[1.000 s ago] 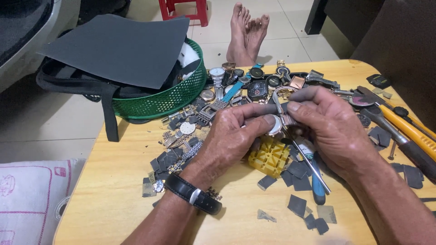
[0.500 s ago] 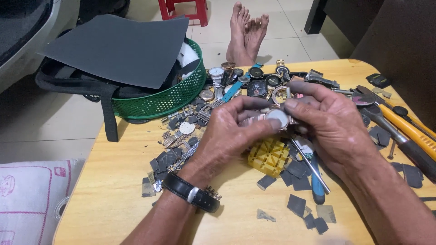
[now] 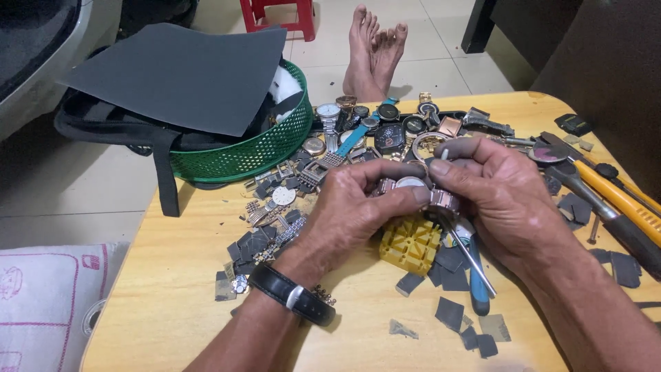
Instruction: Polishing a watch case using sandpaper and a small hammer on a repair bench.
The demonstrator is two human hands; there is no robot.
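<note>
Both hands (image 3: 358, 207) (image 3: 496, 189) curled inward — fingertips pinching watch (image 3: 412, 184).

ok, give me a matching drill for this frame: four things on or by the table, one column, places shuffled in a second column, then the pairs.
Things:
1. round pink-metal watch case
2. yellow plastic block holder
3. green plastic mesh basket
4. yellow-handled tool

Places:
A. table's right edge
B. table's far left corner, under a dark sheet
C. between the left hand and right hand
D. on the table just below the hands

Pairs: 1-C, 2-D, 3-B, 4-A
</note>
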